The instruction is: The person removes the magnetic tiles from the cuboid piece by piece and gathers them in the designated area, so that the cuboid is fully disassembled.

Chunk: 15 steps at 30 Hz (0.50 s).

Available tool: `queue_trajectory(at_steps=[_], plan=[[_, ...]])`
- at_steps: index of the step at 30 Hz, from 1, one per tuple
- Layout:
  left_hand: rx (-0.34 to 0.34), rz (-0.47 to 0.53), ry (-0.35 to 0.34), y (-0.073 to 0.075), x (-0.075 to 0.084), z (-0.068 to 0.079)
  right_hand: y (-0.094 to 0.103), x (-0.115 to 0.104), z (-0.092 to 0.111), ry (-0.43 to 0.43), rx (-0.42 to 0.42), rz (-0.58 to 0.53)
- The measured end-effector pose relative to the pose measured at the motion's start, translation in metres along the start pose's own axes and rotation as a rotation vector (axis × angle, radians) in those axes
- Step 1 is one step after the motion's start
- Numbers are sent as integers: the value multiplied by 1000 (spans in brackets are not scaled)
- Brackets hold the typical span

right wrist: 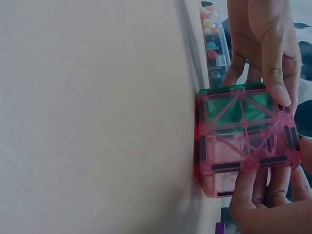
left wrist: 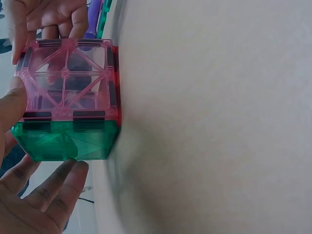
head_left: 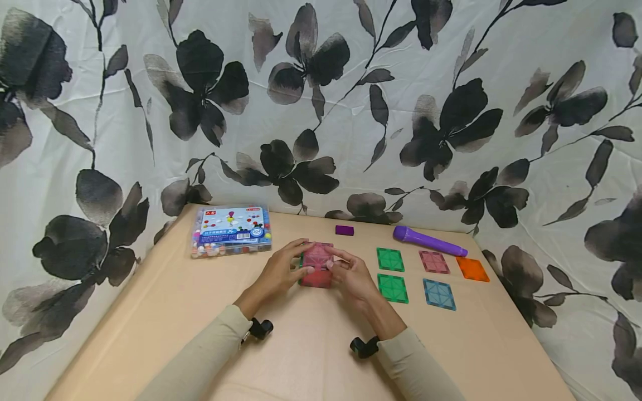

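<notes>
Between the two hands is a cube of see-through magnetic tiles, with pink, green and red sides. My left hand grips it from the left. In the left wrist view its thumb presses the edge of the pink face, and its fingers reach along the green side. My right hand holds the opposite side. The right wrist view shows that hand's bent fingers against the cube's lower edge. A thin red side shows along the cube's edge nearest the tabletop.
Right of the hands lie two green tiles, a pink tile, a blue tile and an orange tile. Behind them is a purple stick with a thicker end. A small purple block and a clear bead-filled case stand farther back.
</notes>
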State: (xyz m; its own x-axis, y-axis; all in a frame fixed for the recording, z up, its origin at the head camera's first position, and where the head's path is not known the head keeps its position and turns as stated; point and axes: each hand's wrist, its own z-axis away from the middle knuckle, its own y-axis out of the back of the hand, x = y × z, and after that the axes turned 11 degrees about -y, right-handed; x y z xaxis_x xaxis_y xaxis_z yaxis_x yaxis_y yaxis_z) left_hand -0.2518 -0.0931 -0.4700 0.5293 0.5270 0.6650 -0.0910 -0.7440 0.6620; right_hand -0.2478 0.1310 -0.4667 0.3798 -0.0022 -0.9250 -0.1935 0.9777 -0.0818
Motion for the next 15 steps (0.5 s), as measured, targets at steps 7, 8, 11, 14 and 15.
queue_trajectory(at_steps=[7, 8, 11, 14, 15], plan=[[5, -2, -28, -1, 0, 1, 1, -7, 2, 17, -22, -46], [5, -8, -30, -1, 0, 1, 2, -9, 2, 27, -20, -31], [4, -12, -30, -2, -1, 2, 4, -10, 4, 44, -19, -12], [-2, -23, -24, -2, -1, 3, 6, -10, 7, 54, -21, -31], [-3, -25, -23, -2, -1, 2, 7, -10, 7, 59, -22, -39]])
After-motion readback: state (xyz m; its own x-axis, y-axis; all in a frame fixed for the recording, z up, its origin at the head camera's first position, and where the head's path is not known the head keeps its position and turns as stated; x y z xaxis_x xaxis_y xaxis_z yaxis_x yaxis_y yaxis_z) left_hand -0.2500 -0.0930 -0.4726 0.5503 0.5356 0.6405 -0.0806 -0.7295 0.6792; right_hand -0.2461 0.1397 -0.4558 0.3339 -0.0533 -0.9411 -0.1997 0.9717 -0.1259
